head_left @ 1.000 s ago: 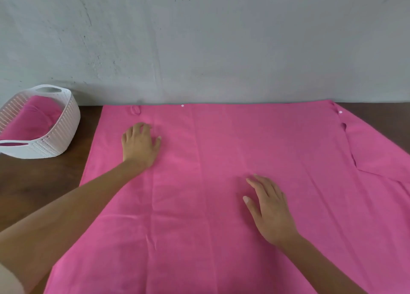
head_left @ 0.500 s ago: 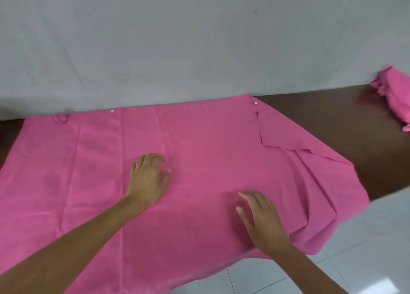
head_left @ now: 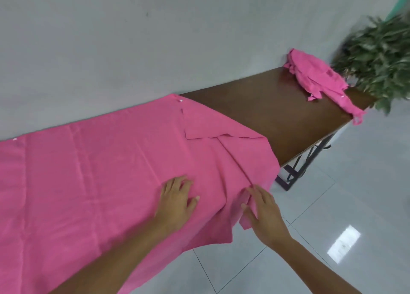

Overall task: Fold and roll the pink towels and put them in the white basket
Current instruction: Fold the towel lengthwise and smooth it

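A: Where was the towel [head_left: 111, 171]?

B: Spread flat over the left part of the table [head_left: 266, 120], back edge against the wall. Its right end was rumpled into folds, and the near side hung over the front edge.

A: How would it handle?

B: I judged it light, thin and limp. It would crease anywhere and slide if tugged, so take it by a corner or hem while the other palm pins it.

A: And the hands?

B: The left hand [head_left: 175, 200] lay flat on the cloth, fingers loosely spread. The right hand [head_left: 264, 216], at the front edge, had a loose flap caught between thumb and nearly straight fingers.

A: Anything unclear?

B: The white basket was out of view and the towel's left end was cut off. A second towel [head_left: 315, 76] lay crumpled at the far right corner, beside a blurred plant [head_left: 381, 54].
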Available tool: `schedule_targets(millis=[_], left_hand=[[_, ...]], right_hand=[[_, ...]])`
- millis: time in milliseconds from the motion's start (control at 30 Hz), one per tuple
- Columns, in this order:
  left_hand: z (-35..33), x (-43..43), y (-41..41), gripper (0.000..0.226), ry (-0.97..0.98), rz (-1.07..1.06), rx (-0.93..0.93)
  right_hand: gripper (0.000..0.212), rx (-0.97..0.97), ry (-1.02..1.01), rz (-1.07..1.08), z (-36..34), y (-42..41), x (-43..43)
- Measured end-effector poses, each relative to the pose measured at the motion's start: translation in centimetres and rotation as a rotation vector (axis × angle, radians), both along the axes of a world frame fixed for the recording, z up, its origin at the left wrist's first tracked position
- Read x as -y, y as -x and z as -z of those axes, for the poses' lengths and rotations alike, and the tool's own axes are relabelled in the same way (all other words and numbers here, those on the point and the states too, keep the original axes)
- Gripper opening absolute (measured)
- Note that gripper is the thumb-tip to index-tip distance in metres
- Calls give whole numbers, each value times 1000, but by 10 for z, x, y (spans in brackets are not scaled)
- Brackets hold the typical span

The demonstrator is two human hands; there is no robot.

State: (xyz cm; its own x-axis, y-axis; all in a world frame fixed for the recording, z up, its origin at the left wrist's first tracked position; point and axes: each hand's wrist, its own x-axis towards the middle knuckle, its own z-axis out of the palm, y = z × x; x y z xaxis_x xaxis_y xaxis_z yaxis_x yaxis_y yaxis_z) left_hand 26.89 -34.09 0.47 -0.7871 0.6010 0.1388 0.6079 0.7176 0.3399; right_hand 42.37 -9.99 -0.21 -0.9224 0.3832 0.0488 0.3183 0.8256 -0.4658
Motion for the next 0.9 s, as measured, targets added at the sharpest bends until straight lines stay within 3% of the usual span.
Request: schedule_targets(millis=[233, 367, 900], left_hand=[[7, -59, 7, 72, 62, 21, -1], [11, -79, 17, 66, 53, 27, -7], [17, -82, 10, 63, 38, -14, -31]], right_hand=[[61, 25, 22, 164, -10, 31, -62], [59, 72, -39, 211, -15, 61, -89], [45, 305, -288, 301, -22, 111, -166]])
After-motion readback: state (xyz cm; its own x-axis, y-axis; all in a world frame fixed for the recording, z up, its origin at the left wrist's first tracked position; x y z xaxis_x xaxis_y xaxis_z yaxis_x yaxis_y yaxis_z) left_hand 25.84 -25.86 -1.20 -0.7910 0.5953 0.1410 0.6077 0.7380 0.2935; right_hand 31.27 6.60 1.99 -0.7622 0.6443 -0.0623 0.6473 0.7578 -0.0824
